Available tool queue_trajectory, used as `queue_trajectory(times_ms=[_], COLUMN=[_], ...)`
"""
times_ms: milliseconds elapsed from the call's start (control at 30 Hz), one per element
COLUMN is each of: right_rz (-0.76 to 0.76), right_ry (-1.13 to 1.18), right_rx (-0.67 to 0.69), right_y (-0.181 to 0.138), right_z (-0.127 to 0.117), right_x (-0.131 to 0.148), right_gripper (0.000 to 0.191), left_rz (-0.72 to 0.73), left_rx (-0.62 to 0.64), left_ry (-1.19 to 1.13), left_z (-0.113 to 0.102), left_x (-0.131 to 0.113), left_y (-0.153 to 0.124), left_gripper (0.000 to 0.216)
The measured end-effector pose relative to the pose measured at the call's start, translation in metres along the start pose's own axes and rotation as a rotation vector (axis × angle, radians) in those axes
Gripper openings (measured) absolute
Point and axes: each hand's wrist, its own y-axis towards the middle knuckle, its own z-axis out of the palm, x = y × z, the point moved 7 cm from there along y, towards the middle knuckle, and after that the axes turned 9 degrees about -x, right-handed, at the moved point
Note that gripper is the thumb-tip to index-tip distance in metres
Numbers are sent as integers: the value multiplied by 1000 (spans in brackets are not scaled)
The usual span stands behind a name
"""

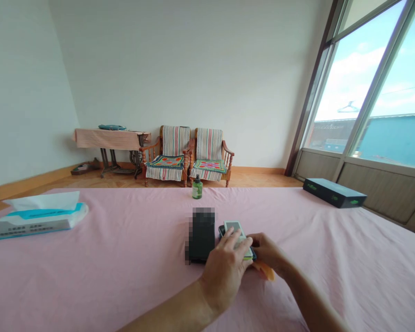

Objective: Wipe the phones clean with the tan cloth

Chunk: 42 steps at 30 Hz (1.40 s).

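Note:
My left hand [226,265] lies over a small flat stack, its fingers stretched across the top piece. That piece is a pale rectangular object [232,225] with a grey panel, mostly covered by my fingers. Beneath it show dark and yellow-green edges, too little to name. At the right side of the stack my right hand [264,249] has its fingers curled in at the edge; what they pinch is hidden. An orange cloth-like piece [265,271] sticks out below my right hand. Just left of the stack lies a dark rectangular object [203,237], partly blurred by pixels.
A pink cloth [141,272] covers the surface. A green pump bottle [197,189] stands at its far edge, a tissue pack [41,219] lies at left, and a black box [334,192] at right. Two wooden chairs [209,152] and a cloth-covered sewing table [107,138] stand beyond.

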Motion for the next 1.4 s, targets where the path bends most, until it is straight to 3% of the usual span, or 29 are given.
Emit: queue_trajectory(times_ms=[100, 200, 300, 433, 600, 700, 933, 1133, 1267, 1400], right_rz=[-18, -17, 21, -31, -55, -55, -23, 39, 26, 34], right_ry=[26, 31, 16, -14, -17, -30, -53, -27, 28, -52], right_rx=[-3, 15, 15, 11, 30, 26, 108, 97, -18, 19], right_y=[-1, -2, -1, 2, 1, 0, 1, 3, -2, 0], right_z=[0, -1, -4, -5, -3, -4, -7, -10, -11, -9], right_x=[-2, -8, -18, -22, -20, -18, -22, -33, -27, -27], right_gripper=[24, 31, 30, 27, 20, 19, 28, 27, 26, 27], left_rz=[36, 67, 65, 8, -100, -160, -277, -457, -557, -603], left_rx=[-118, -260, -356, -365, -317, -211, 40, -53, -87, -88], left_ry=[-131, -301, -317, -5, 141, 189, 270, 459, 597, 689], left_z=[-22, -56, -92, -127, -156, -164, -177, -176, -170, -172], left_x=[1, 7, 29, 98, 204, 240, 256, 267, 270, 266], left_y=[-4, -13, -26, -43, -70, -88, -108, -109, -112, -113], left_gripper=[42, 35, 35, 36, 34, 35, 44, 65, 63, 58])
